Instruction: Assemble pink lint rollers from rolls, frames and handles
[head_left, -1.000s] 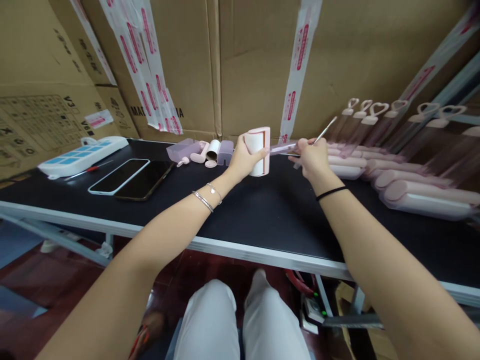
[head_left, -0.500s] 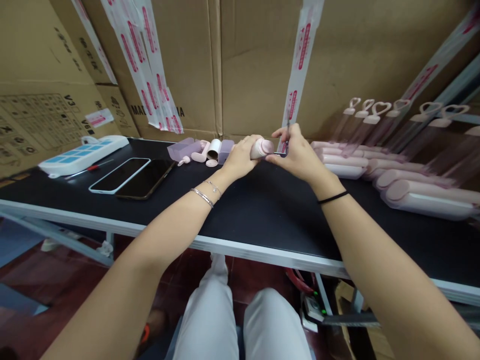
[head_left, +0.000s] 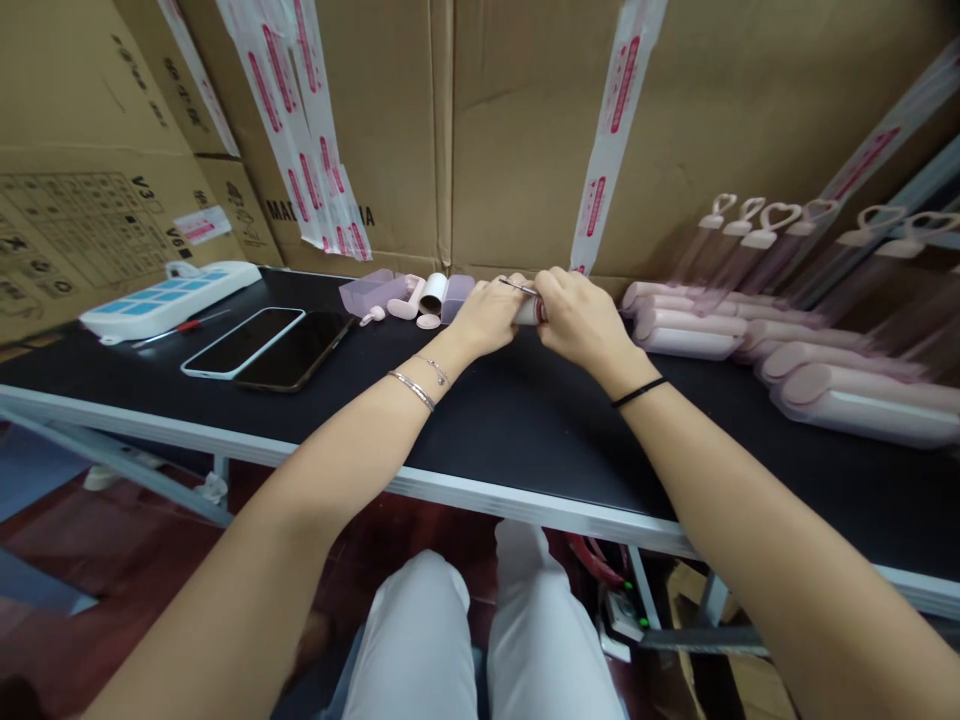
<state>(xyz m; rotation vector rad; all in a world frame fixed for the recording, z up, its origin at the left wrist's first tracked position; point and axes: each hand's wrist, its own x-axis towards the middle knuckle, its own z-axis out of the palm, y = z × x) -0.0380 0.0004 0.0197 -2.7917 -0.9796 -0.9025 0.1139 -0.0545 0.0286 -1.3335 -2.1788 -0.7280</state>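
My left hand (head_left: 489, 315) is closed around a short pale pink cylinder (head_left: 528, 312) above the back of the black table. My right hand (head_left: 576, 308) is closed at the cylinder's right end. A thin metal tool (head_left: 519, 287) sticks out leftward from its fingers, over my left knuckles; its exact kind cannot be made out. Left of my hands lie a translucent purple cover (head_left: 371, 292), a pink handle piece (head_left: 406, 303), a white roll (head_left: 433, 292) and a small pink disc (head_left: 428, 321).
Pink rollers (head_left: 694, 332) with heart-shaped loops lie in rows at right. Two phones (head_left: 244, 342) (head_left: 298, 352), a red-handled screwdriver (head_left: 187, 325) and a white case with blue panels (head_left: 172, 300) are at left. A taped cardboard wall (head_left: 510, 130) stands behind the table (head_left: 480, 420).
My right hand has moved left onto the cylinder's end, and its spread fingers have closed in. The tool now points left over my left hand. My legs have shifted below the table.
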